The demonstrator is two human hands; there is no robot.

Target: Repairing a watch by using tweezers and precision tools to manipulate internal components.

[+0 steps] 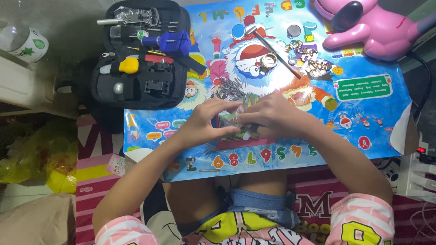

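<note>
Two bare forearms are reaching forward over the lap. The left hand (206, 121) and right hand (268, 117) are both pinching one small clear plastic bag (231, 117) between curled fingers, above a colourful cartoon mat (363, 109). One open black tool case (141, 54), one small hammer (268, 43) and one pink toy (368, 25) are lying beyond.

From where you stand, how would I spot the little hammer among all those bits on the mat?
Start at the colourful cartoon mat and find the pink toy at its far right corner. Just left of it, the small hammer lies diagonally across the cartoon face. Unlike the metal watch parts around it, it has a long thin handle.
</note>
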